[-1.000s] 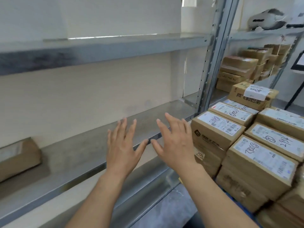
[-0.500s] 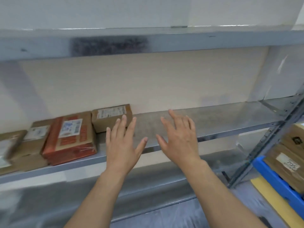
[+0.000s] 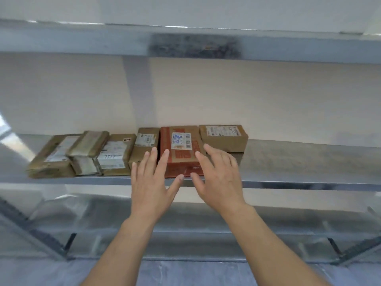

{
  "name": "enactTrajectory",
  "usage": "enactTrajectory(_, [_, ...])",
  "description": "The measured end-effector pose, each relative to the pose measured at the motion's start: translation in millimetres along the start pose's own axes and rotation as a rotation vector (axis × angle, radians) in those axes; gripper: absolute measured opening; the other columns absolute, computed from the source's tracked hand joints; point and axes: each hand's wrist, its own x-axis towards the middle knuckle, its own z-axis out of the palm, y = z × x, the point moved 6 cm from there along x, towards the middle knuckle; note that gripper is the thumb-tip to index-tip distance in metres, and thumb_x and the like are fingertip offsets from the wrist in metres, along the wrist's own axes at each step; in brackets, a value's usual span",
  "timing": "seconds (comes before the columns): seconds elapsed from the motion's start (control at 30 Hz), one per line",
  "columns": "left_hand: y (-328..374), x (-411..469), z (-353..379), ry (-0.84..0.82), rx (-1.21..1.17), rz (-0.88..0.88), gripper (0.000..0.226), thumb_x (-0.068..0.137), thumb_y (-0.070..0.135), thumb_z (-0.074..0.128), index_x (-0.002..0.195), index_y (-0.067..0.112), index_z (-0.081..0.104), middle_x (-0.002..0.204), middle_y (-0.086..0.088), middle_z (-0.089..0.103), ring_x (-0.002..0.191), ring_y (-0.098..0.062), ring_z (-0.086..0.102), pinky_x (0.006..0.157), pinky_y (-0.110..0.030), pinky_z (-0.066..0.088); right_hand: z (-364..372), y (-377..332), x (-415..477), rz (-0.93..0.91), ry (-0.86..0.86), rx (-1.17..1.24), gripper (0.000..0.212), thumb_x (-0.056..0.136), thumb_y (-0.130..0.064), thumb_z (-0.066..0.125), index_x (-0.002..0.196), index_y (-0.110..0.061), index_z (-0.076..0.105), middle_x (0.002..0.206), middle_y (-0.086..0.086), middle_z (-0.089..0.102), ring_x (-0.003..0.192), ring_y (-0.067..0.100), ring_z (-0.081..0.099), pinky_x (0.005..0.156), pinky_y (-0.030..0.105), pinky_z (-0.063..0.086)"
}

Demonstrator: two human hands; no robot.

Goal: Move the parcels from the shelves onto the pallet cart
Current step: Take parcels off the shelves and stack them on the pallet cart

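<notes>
- Steel made up the shelf [image 3: 299, 162], grey and scuffed, with a row of rectangular parcels at its front edge.
- A red box [image 3: 179, 149] of glossy cardboard with a white label sat touching a brown box [image 3: 223, 137] on its right.
- A taped parcel [image 3: 88, 149] lay tilted across others further left.
- The left hand [image 3: 152, 182] and right hand [image 3: 220, 178] were spread flat with straight fingers in front of the red box, gripping nothing; whether they touched it could not be told.
</notes>
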Motion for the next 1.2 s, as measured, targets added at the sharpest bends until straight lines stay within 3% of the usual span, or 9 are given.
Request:
enactTrajectory(0.4, [-135.2,-26.0,-28.4,0.023,0.031,-0.305,0.08,0.082,0.068,0.027,0.149,0.025,0.024,0.158,-0.005,0.018,0.146,-0.021,0.014,0.117,-0.043,0.008,84.2,-119.2,39.3,-0.185,-0.217,0.161,0.046,0.076,-0.035,0.062,0.114,-0.009,0.067,0.122,0.013,0.063,0.107,0.029,0.062,0.093,0.042,0.047])
enactTrajectory(0.73, [-244.0,12.4,-49.5,0.035,0.106,-0.435,0.081,0.084,0.075,0.025,0.149,0.027,0.024,0.158,-0.004,0.016,0.145,-0.022,0.016,0.117,-0.042,0.009,170.9,-207.3,109.0,-0.286,-0.307,0.313,0.047,0.068,-0.03,0.079,0.108,-0.008,0.069,0.114,0.014,0.066,0.098,0.032,0.065,0.085,0.043,0.051])
enactTrajectory(0.83, [-265.4,40.0,-53.0,0.05,0.118,-0.427,0.081,0.082,0.07,0.026,0.148,0.023,0.03,0.156,-0.007,0.023,0.144,-0.024,0.021,0.116,-0.044,0.013,192.1,-212.2,136.6,-0.261,-0.339,0.288,0.044,0.072,-0.034,0.07,0.11,-0.011,0.069,0.115,0.009,0.066,0.092,0.031,0.066,0.08,0.041,0.052])
enactTrajectory(0.9, [-272.4,59.5,-52.1,0.049,0.129,-0.402,0.079,0.083,0.067,0.028,0.147,0.02,0.032,0.155,-0.01,0.027,0.142,-0.027,0.025,0.115,-0.043,0.015,204.5,-208.7,155.1,-0.23,-0.359,0.301,0.044,0.084,-0.032,0.06,0.124,-0.013,0.062,0.132,0.01,0.057,0.112,0.033,0.058,0.094,0.044,0.046])
enactTrajectory(0.97, [-271.4,77.9,-49.0,0.048,0.128,-0.354,0.073,0.086,0.063,0.032,0.145,0.018,0.036,0.151,-0.013,0.033,0.138,-0.031,0.031,0.113,-0.046,0.02,220.2,-199.4,172.8,-0.198,-0.424,0.267,0.047,0.098,-0.032,0.045,0.142,-0.017,0.043,0.152,0.006,0.035,0.138,0.028,0.033,0.113,0.041,0.023])
enactTrajectory(1.03, [-267.0,91.7,-38.1,0.024,0.119,-0.281,0.069,0.088,0.059,0.037,0.141,0.016,0.041,0.146,-0.016,0.04,0.135,-0.034,0.038,0.109,-0.053,0.031,232.4,-185.8,184.8,-0.141,-0.428,0.228,0.048,0.102,-0.034,0.035,0.148,-0.021,0.032,0.157,0.001,0.023,0.144,0.022,0.018,0.116,0.036,0.01])
enactTrajectory(1.2, [-257.8,108.3,-16.5,-0.055,0.096,-0.172,0.068,0.086,0.058,0.037,0.138,0.014,0.046,0.144,-0.017,0.044,0.134,-0.037,0.038,0.108,-0.057,0.031,242.6,-158.5,185.3,0.018,-0.464,0.154,0.046,0.101,-0.031,0.037,0.146,-0.02,0.037,0.154,0.002,0.029,0.141,0.022,0.024,0.113,0.035,0.015])
